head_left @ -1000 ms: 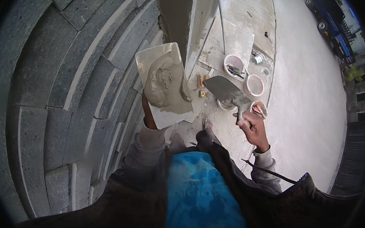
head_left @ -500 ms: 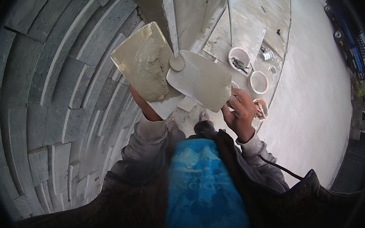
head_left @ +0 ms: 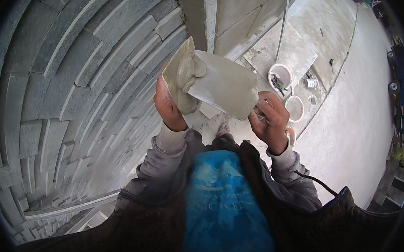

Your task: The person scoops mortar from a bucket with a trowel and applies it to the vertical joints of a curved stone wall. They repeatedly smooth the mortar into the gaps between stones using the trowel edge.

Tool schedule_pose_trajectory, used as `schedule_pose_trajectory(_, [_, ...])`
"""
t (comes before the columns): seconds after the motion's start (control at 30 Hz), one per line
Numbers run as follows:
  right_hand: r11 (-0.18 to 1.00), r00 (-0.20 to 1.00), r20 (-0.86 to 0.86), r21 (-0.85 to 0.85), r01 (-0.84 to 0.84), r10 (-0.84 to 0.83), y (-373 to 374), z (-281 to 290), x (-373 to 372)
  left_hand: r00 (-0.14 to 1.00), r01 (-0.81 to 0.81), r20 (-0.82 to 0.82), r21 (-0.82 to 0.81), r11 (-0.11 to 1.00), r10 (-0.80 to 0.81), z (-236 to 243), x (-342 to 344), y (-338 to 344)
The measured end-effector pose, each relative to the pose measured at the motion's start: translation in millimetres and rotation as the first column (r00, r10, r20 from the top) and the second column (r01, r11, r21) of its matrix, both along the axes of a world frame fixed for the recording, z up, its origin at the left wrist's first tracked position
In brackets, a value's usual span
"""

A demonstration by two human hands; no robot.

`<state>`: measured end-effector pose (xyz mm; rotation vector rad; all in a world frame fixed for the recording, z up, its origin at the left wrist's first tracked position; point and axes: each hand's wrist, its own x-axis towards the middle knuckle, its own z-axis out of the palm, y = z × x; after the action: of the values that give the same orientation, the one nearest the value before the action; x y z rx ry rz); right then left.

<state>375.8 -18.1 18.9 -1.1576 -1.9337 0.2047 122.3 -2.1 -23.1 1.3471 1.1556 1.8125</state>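
The left hand [head_left: 168,106] is holding a flat stone tile [head_left: 179,80] upright in its grip, fingers wrapped around the lower edge, with a lump of grey mortar [head_left: 190,69] sitting on the face near the top. The right hand [head_left: 270,123] is closed around the handle of a broad trowel [head_left: 223,84], and the blade is now lying across the tile's mortared face, touching the lump. A second ago the trowel was down by the buckets, well apart from the tile; half a second ago it was rising beside it. So the blade has come up to the tile and, by the look of it, is spreading or scraping the mortar over the back of the piece. Left of the tile the wall of grey stone strips [head_left: 73,84] is curving away. Right of and below the tile, on the concrete ground, two white buckets [head_left: 280,76] are standing near each other, one holding tools.
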Motion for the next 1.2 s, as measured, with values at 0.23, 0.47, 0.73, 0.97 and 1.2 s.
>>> schedule_pose_trajectory(0.23, [0.972,0.997,-0.024,-0.228,0.063,-0.071,3,-4,-26,0.852,0.378,0.474,-0.265,0.887,-0.221,-66,-20,-23])
schedule_pose_trajectory(0.47, [0.939,0.987,0.09,-0.306,0.154,-0.133,19,-14,-58,-0.095,0.742,0.975,0.205,0.638,-0.203,-79,-55,-8])
schedule_pose_trajectory(0.73, [0.867,0.929,0.305,-0.382,0.32,-0.209,57,-9,-96,0.144,0.858,0.953,0.013,0.513,-0.266,-73,-85,-4])
schedule_pose_trajectory(0.97, [0.853,0.895,0.375,-0.356,0.381,-0.244,60,17,-105,0.174,0.867,0.953,-0.029,0.497,-0.249,-61,-97,1])
schedule_pose_trajectory(1.2, [0.869,0.901,0.35,-0.326,0.373,-0.255,64,42,-102,0.294,0.85,0.931,-0.15,0.505,-0.217,-64,-97,4])
